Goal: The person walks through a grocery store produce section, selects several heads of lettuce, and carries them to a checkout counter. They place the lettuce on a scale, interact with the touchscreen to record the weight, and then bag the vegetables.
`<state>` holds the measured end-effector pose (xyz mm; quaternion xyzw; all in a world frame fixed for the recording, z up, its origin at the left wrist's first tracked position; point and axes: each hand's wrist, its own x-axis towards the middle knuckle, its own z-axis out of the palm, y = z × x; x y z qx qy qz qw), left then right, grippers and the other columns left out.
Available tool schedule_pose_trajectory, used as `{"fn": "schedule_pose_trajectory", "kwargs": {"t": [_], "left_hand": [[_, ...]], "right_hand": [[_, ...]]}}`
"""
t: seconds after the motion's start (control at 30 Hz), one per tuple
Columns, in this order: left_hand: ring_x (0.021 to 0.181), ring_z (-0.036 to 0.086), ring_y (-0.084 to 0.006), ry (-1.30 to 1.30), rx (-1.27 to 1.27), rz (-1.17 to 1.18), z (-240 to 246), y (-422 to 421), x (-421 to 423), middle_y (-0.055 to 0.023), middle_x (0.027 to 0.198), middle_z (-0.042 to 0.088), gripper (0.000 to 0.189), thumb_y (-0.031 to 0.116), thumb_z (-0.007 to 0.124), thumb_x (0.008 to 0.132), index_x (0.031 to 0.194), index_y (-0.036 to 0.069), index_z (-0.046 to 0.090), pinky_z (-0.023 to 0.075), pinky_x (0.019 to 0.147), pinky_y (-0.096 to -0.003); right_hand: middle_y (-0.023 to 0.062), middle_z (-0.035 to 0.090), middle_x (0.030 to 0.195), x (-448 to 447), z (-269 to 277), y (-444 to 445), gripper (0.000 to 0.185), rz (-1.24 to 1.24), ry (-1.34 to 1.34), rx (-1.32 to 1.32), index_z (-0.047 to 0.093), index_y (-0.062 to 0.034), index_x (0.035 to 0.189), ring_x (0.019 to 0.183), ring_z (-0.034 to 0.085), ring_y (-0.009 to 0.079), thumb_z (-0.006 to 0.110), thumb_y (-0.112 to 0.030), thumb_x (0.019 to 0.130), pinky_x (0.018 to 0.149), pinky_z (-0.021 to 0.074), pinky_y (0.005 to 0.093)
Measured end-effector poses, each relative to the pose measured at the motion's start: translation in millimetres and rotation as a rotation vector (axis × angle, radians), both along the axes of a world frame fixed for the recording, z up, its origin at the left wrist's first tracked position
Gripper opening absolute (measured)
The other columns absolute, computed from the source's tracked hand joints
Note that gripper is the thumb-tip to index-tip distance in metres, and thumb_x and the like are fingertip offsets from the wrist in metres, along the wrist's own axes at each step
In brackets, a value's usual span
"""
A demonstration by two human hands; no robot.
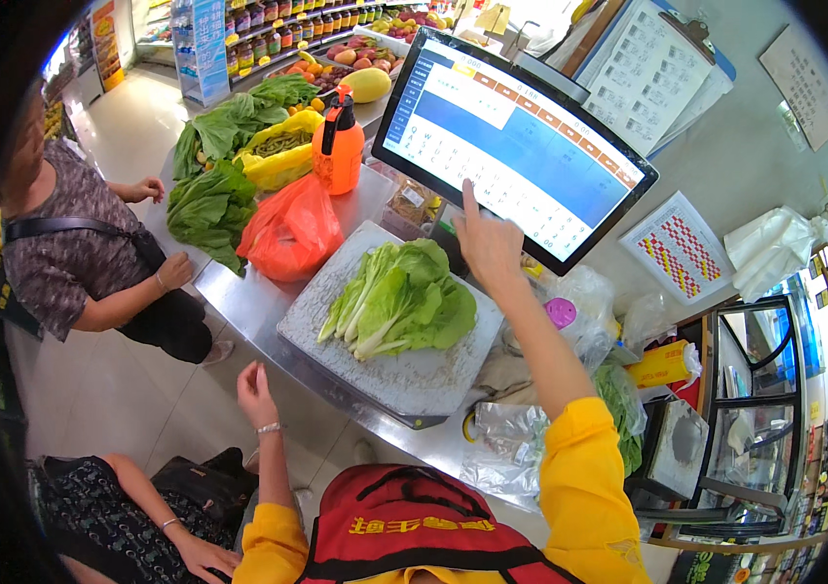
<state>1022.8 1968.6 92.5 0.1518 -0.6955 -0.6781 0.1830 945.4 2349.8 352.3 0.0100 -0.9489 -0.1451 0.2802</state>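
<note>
My right hand [488,244] reaches up to the touchscreen monitor [501,139], its index finger extended at the on-screen keyboard. Below it, a bunch of leafy greens [403,299] with pale stalks lies on the flat metal plate of a weighing scale [326,350]. My left hand [257,394] is held off the counter's near edge, left of the scale, with nothing in it. A red plastic bag [289,230] with something inside stands beside the scale, next to an orange spray bottle [338,146].
More leafy greens [213,204] and a yellow bag of green beans [279,153] lie on the counter's far left. One person [85,226] stands at left, another [122,518] at lower left. Clear plastic bags [509,438] lie right of the scale. A clipboard [655,73] hangs behind the monitor.
</note>
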Motion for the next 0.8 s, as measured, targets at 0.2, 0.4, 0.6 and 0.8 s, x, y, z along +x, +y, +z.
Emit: {"fn": "schedule_pose_trajectory", "kwargs": {"t": [0.2, 0.4, 0.6, 0.8], "left_hand": [[0.083, 0.059, -0.0107, -0.316, 0.132, 0.033, -48.6, -17.7, 57.9, -0.0032, 0.094, 0.063, 0.018, 0.012, 0.058, 0.089, 0.105, 0.004, 0.057, 0.0462, 0.068, -0.0236], [0.081, 0.061, -0.0123, -0.38, 0.12, 0.005, -54.2, -10.1, 75.3, -0.0038, 0.09, 0.064, 0.019, 0.014, 0.059, 0.087, 0.104, 0.004, 0.057, 0.047, 0.066, -0.0246], [0.08, 0.062, -0.0134, -0.342, 0.186, -0.006, -55.3, -10.2, 79.8, -0.0057, 0.089, 0.065, 0.02, 0.014, 0.059, 0.087, 0.103, 0.003, 0.057, 0.0478, 0.067, -0.0254], [0.08, 0.062, -0.014, -0.327, 0.208, 0.011, -51.4, -19.7, 87.9, -0.0064, 0.089, 0.065, 0.02, 0.014, 0.058, 0.087, 0.103, 0.002, 0.057, 0.0482, 0.067, -0.0254]], "right_hand": [[0.0035, 0.052, 0.049, 27.1, -9.6, 19.3, 0.06, -0.019, 0.006, -0.043, 0.038, -0.007, 0.136, 0.037, 0.048, 0.0163, 0.059, -0.032, 0.086, 0.04, 0.0392, 0.0308], [0.0027, 0.053, 0.047, 12.1, 4.1, 20.6, 0.059, -0.088, -0.03, 0.04, 0.041, -0.0065, 0.135, 0.036, 0.047, 0.0162, 0.058, -0.034, 0.086, 0.045, 0.0407, 0.0296], [0.0024, 0.05, 0.044, -15.1, -0.8, -10.3, 0.058, 0.123, 0.024, 0.017, 0.039, -0.0078, 0.136, 0.034, 0.046, 0.0172, 0.055, -0.036, 0.088, 0.038, 0.0365, 0.0307], [0.0036, 0.05, 0.041, -73.8, 1.4, -31.8, 0.056, 0.059, -0.002, 0.043, 0.043, -0.0079, 0.133, 0.034, 0.05, 0.0188, 0.052, -0.041, 0.088, 0.037, 0.0382, 0.0318]]}}
